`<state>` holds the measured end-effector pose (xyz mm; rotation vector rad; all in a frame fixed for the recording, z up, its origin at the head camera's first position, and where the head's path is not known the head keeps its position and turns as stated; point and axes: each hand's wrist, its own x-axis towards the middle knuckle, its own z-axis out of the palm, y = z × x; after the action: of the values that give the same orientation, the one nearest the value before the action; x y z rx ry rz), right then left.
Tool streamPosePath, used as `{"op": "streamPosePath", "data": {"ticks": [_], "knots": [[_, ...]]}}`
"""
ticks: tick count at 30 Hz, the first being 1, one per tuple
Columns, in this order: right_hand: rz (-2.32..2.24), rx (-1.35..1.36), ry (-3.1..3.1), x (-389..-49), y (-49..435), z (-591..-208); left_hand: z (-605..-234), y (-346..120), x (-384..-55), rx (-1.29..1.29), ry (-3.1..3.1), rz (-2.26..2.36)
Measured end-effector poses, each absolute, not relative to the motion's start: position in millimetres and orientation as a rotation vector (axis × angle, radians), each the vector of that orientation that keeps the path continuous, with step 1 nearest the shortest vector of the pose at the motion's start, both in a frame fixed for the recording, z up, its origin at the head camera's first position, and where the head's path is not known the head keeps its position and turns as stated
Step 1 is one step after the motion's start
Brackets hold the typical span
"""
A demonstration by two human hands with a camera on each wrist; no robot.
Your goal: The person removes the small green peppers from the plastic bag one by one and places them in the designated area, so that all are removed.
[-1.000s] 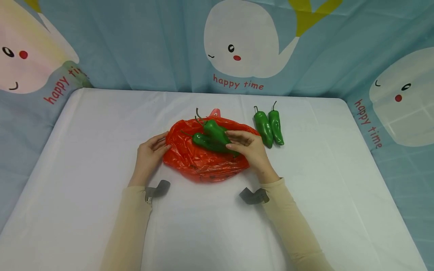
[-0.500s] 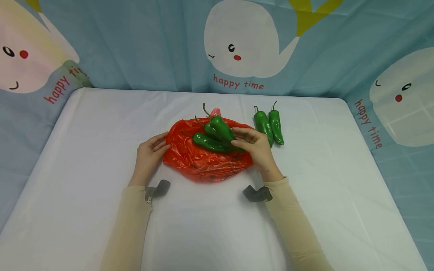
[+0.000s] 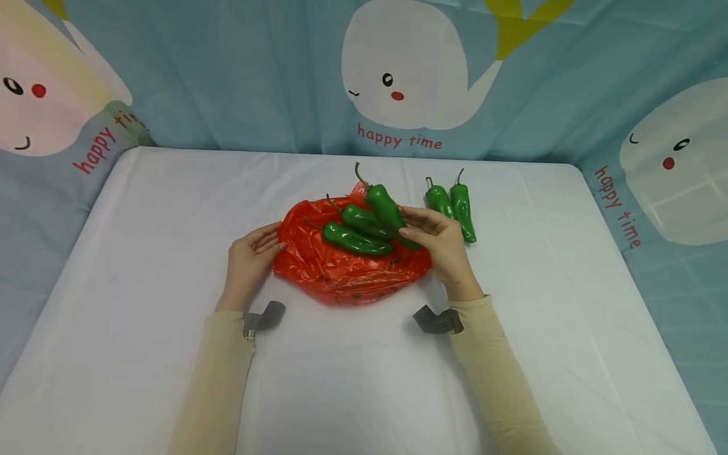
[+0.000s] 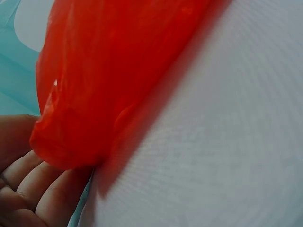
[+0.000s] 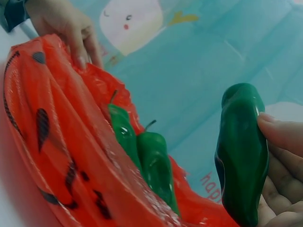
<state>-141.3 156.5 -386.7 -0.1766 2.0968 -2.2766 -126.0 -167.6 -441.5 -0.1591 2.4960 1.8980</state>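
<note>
A red plastic bag (image 3: 341, 278) lies open-mouthed on the white table. At its left edge my left hand (image 3: 250, 256) pinches the rim, thumb in front and fingers behind; the bag (image 4: 109, 80) fills much of the left wrist view. My right hand (image 3: 446, 246) holds a long green pepper (image 3: 387, 205) by its lower end, stem pointing up and away, over the bag's right side. In the right wrist view the thumb presses against this pepper (image 5: 242, 151). Below it, one green pepper (image 3: 355, 241) and another green pepper (image 3: 363, 218) lie side by side in the bag.
To the right of the bag, a green pepper (image 3: 440, 199) partly hidden by my right hand and a slimmer green pepper (image 3: 464, 212) lie on the white tablecloth (image 3: 546, 284). A blue whale-print curtain (image 3: 256, 82) rises behind the table.
My right hand has lifted its pepper off the others and shifted it right and away, uncovering the two peppers in the bag. My left hand has stayed at the rim.
</note>
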Motion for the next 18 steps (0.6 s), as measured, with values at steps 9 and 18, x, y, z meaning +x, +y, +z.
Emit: {"op": "streamPosePath", "data": {"ticks": [9,18], "knots": [[-2.331,-0.131,2.121,-144,168,-384,-444,-169,-127,-0.133,2.515,1.898],[-2.453,-0.042,2.108,-150,184,-383,-443,-169,-126,-0.13,2.512,1.904]]}}
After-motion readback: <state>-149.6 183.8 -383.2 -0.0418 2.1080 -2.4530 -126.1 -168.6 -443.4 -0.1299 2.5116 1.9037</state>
